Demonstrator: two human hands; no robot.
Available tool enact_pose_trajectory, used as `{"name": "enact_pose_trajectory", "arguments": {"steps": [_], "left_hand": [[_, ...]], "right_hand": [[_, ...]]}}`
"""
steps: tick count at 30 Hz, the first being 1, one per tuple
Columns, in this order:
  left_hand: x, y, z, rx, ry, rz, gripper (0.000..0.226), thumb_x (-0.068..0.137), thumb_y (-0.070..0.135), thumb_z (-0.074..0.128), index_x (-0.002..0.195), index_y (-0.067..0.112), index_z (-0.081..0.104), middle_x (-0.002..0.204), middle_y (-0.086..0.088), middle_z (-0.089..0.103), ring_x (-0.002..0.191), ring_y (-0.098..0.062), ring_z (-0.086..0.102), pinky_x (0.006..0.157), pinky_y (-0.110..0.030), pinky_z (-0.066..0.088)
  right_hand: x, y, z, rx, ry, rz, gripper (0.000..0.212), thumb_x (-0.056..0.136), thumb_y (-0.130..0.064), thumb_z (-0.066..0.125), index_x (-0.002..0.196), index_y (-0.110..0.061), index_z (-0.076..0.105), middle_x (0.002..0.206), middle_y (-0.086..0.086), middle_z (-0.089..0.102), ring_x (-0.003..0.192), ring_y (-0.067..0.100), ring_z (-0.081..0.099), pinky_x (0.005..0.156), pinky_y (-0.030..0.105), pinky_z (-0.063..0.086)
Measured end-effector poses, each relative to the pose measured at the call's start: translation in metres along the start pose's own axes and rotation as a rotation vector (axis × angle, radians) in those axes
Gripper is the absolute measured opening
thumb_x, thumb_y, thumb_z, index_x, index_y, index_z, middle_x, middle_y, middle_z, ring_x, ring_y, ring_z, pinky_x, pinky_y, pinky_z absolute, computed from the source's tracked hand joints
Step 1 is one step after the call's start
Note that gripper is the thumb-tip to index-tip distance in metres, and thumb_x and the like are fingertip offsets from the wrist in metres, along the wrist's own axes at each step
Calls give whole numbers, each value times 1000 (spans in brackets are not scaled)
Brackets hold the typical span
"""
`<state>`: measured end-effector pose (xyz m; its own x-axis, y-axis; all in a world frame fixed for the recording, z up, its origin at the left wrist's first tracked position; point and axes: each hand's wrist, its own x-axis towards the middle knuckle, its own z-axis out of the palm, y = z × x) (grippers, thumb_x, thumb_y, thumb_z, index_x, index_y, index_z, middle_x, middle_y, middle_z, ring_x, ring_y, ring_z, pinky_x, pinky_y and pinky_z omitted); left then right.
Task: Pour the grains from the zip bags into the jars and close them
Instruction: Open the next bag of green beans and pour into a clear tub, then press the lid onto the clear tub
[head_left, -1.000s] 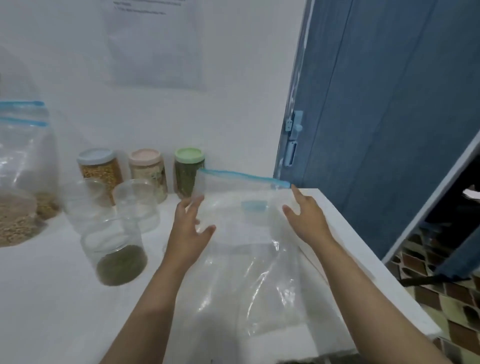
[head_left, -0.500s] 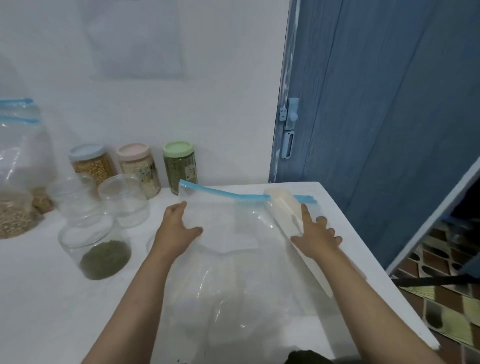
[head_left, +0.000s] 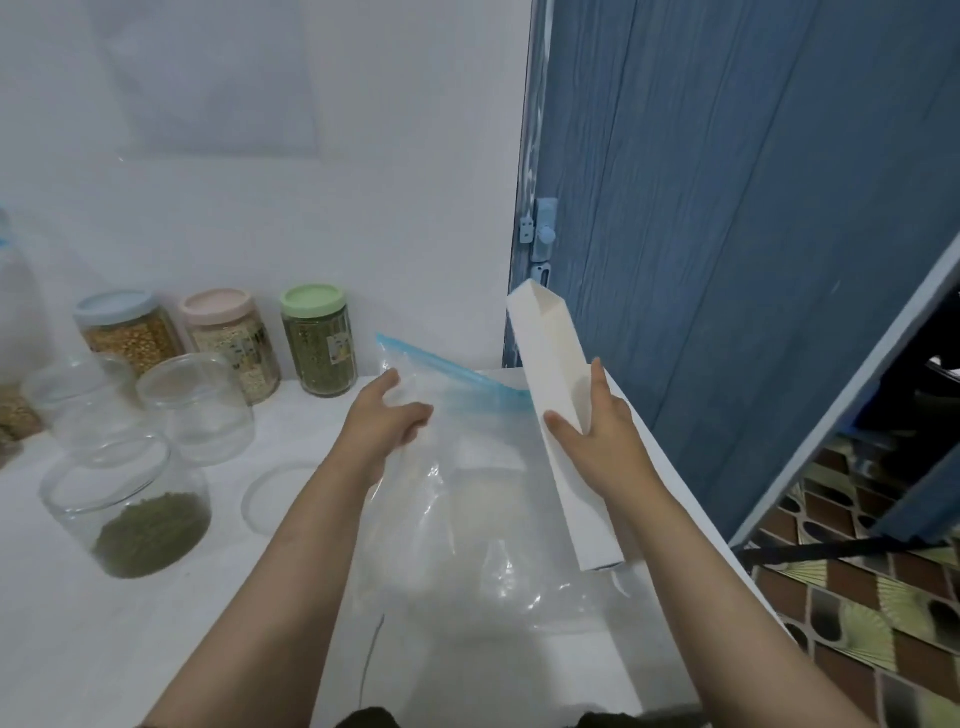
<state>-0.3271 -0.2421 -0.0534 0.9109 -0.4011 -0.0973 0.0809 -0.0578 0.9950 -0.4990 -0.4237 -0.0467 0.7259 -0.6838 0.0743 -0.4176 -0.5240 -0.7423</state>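
An empty clear zip bag (head_left: 483, 525) with a blue zip strip lies crumpled on the white table (head_left: 104, 649). My left hand (head_left: 382, 415) rests on the bag's upper left corner, fingers curled on the plastic. My right hand (head_left: 597, 436) grips a long white open-ended box (head_left: 553, 395), tilted up above the bag's right side. An open glass jar (head_left: 130, 509) holding green grains stands at the left, its clear lid (head_left: 275, 496) flat on the table beside it. Two empty open jars (head_left: 197, 405) stand behind it.
Three closed jars stand against the wall: blue lid (head_left: 122, 332), pink lid (head_left: 228, 343), green lid (head_left: 318, 338). A bag with grains (head_left: 13, 415) sits at the far left edge. A blue door (head_left: 727, 260) is at the right; the table's right edge drops to a tiled floor.
My right hand has picked the white box up off the bag's right side and tilted it upward. My left hand stayed on the bag's left corner. The view shifted slightly right.
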Motion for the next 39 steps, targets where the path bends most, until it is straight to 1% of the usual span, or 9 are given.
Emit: {"name": "enact_pose_trajectory", "arguments": {"steps": [4, 6, 9, 11, 14, 18, 29, 36, 39], "left_hand": [[12, -12, 21, 167, -78, -12, 82, 84, 8, 75, 152, 14, 30, 150, -5, 38, 80, -14, 63, 64, -20, 51], [14, -22, 26, 417, -122, -18, 86, 87, 24, 74, 155, 16, 22, 156, -8, 25, 104, -24, 61, 79, -29, 54], [10, -26, 28, 852, -152, -22, 86, 94, 51, 55, 157, 17, 9, 163, -13, -2, 143, -35, 28, 115, -42, 29], [0, -25, 28, 1094, -160, 75, 76, 99, 57, 38, 157, 18, 9, 164, -10, -7, 150, -32, 8, 120, -47, 13], [-23, -29, 31, 1306, -333, 102, 71, 101, 59, 19, 158, 20, 6, 165, 0, -4, 151, -26, -7, 119, -50, -5], [-42, -56, 39, 1343, -447, 65, 70, 101, 58, 15, 157, 20, 1, 165, -1, -11, 151, -28, -12, 120, -50, -7], [-46, -100, 48, 1431, -315, 148, 70, 101, 58, 13, 157, 19, -4, 164, -2, -14, 149, -27, -18, 121, -47, -10], [-53, -67, 31, 1202, -274, 126, 65, 105, 47, 23, 157, 12, 6, 165, -5, 1, 152, -25, -5, 122, -44, -5], [-69, -33, 8, 1043, -224, 122, 63, 105, 44, 28, 157, 14, 8, 165, -2, 4, 152, -20, 0, 122, -37, -4]], "right_hand": [[-2, -5, -6, -119, -76, -13, 89, 94, -54, 54, 155, -42, -11, 157, 8, 27, 137, 33, 37, 111, 53, 31], [-3, -7, -5, -188, -118, 9, 88, 95, -55, 52, 154, -42, -12, 160, 7, 22, 139, 35, 34, 111, 51, 30], [-8, -7, 7, -304, -182, 70, 82, 98, -55, 46, 154, -42, -12, 164, 5, 10, 140, 39, 31, 111, 50, 25], [-13, -4, 21, -404, -211, 85, 77, 100, -55, 41, 154, -42, -11, 164, 3, 6, 138, 39, 31, 110, 49, 26], [-20, 5, 40, -512, -241, 89, 71, 101, -53, 38, 155, -44, -8, 165, 1, 2, 139, 38, 27, 111, 50, 24], [-25, 18, 53, -597, -226, 96, 69, 102, -49, 38, 155, -43, -5, 166, 0, -2, 141, 37, 22, 113, 49, 21], [-15, 32, 55, -608, -153, 84, 75, 99, -52, 41, 156, -39, -7, 166, 0, 1, 140, 33, 27, 109, 46, 27], [-21, 13, 51, -614, -170, 24, 70, 100, -57, 36, 157, -38, 0, 166, 5, 3, 147, 36, 16, 117, 54, 13], [-35, -14, 55, -424, -168, -31, 65, 101, -52, 39, 158, -36, 10, 165, 1, 13, 148, 31, 19, 119, 50, 16]]}}
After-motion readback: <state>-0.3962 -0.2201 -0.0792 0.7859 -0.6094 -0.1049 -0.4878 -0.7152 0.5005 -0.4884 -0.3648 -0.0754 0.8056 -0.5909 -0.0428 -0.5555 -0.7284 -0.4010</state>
